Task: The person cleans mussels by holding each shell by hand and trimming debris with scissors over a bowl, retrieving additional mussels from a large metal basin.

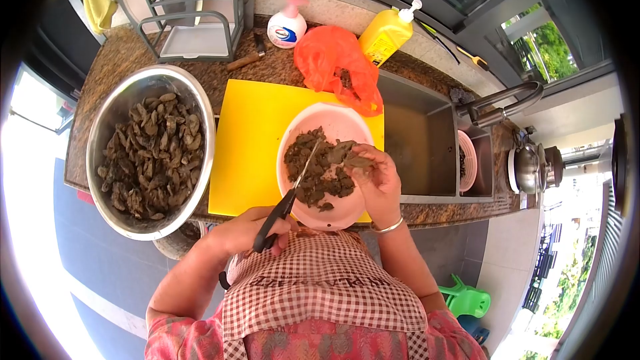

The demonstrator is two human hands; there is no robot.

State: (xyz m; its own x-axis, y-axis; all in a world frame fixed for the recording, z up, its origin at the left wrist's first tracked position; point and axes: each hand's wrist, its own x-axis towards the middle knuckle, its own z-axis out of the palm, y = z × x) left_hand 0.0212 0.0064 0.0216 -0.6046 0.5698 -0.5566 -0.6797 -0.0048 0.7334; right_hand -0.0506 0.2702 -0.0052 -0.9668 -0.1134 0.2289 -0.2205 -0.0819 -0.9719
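Note:
My left hand [257, 229] is closed round the black handles of a pair of scissors [288, 201]. Their metal blades reach up over a pink bowl [293, 120] and look nearly closed. Over the bowl's right side, my right hand [380, 183] pinches a grey-brown, elongated piece [362, 160], partly hidden by the fingers; its kind is unclear. Dark brown, wet-looking scraps [317, 177] lie in the bowl. The bowl rests on a yellow board [247, 147]. At the left, a large steel basin [97, 160] holds many similar brown, elongated pieces [157, 153].
Behind the board stand a red plastic bag [327, 57], a white pump bottle [287, 27] and a yellow bottle [387, 32]. A wooden-handled tool [247, 60] lies near a grey rack [230, 27]. To the right are a sink [425, 193] of murky water and a faucet [500, 113].

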